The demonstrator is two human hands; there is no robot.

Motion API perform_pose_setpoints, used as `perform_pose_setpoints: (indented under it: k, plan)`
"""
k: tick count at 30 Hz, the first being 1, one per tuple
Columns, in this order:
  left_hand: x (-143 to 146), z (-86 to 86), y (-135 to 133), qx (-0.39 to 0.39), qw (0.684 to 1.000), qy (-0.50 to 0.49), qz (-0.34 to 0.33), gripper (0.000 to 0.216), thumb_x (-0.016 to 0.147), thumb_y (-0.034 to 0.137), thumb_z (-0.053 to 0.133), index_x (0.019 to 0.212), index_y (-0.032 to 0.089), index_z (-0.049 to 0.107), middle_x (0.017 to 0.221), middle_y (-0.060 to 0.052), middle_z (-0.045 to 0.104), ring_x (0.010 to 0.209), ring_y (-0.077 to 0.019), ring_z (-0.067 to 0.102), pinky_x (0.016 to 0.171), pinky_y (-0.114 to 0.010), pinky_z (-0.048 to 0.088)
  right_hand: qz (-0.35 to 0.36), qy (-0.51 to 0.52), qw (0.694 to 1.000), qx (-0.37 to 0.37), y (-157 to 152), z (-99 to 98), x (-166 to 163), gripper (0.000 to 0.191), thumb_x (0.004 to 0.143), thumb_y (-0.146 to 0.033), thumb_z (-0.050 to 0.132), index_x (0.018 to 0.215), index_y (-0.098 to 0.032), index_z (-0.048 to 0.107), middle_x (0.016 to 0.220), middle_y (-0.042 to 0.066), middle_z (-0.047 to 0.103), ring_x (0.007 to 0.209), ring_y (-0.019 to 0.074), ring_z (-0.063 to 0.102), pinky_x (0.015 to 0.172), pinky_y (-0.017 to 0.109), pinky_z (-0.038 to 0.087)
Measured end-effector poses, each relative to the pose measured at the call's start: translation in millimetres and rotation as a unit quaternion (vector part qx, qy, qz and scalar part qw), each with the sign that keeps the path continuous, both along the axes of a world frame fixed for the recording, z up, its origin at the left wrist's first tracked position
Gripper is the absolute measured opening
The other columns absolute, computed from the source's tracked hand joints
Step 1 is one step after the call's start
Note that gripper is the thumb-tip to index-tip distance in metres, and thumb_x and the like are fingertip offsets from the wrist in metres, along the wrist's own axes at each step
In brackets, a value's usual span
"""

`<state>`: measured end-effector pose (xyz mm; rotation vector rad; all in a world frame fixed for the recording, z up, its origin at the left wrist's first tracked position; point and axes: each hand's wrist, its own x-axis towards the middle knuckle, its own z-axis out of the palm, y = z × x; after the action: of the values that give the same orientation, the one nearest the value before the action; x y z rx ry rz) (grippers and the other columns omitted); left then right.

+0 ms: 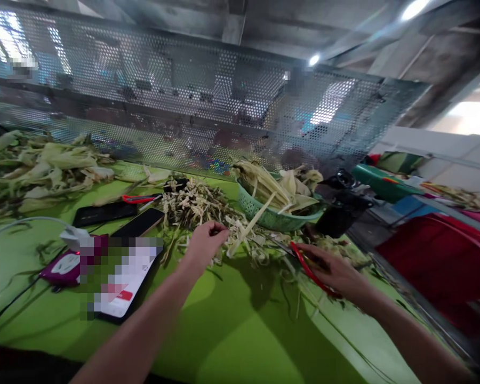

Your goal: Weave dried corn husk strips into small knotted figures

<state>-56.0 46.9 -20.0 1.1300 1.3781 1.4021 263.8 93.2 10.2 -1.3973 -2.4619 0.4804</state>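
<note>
My left hand [208, 240] hovers over the near edge of a pile of trimmed dried pieces [196, 202], thumb and fingers closed together. What they pinch, if anything, I cannot make out. A pale husk strip [254, 224] slants just beyond the fingertips. In my right hand [338, 272] is a pair of red-handled scissors [304, 261], blades pointing left toward loose pale scraps [260, 250]. Behind both hands stands a green plastic basket [264, 216] filled with corn husks [264, 186].
Left on the green table [208, 341] lie a lit phone [124, 288], two dark phones, a purple power strip [64, 266] with a white charger, and another red-handled tool [140, 199]. A husk heap [52, 165] lies farther back. A perforated metal screen [164, 96] closes the far side.
</note>
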Motion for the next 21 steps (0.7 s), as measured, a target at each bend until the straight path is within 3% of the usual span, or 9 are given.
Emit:
perform_pose_setpoints:
  k: [6,12,21]
  plan:
    - [-1,2.3,0,0.023,0.996,0.08,0.03,0.016,0.071,0.031,0.061,0.075,0.016,0.064,0.067,-0.001,0.063,0.062,-0.0131,0.053,0.059,-0.025,0.039,-0.009,-0.007,1.0,-0.02,-18,14.4,-19,0.069,0.074,-0.054,0.06,0.134,-0.024,0.047,0.136,0.011,0.052,0.118,0.0343,0.054,0.092,0.042,0.049]
    - [1,0.9,-1,0.027,0.989,0.142,0.042,0.012,0.073,0.028,0.06,0.077,0.018,0.065,0.072,-0.002,0.066,0.065,-0.0143,0.056,0.061,-0.025,0.04,0.036,0.02,0.998,0.041,-30,31.0,-57,0.05,0.072,-0.046,0.068,0.117,-0.026,0.063,0.114,0.008,0.066,0.098,0.0297,0.064,0.085,0.039,0.051]
    - [5,7.4,-8,0.057,0.981,0.178,0.05,0.012,0.075,0.027,0.058,0.078,0.018,0.066,0.079,-0.004,0.068,0.07,-0.0156,0.059,0.066,-0.026,0.044,0.057,-0.004,0.998,0.033,-30,25.7,-68,0.046,0.076,-0.045,0.065,0.117,-0.025,0.064,0.111,0.007,0.067,0.08,0.0241,0.064,0.07,0.037,0.053]
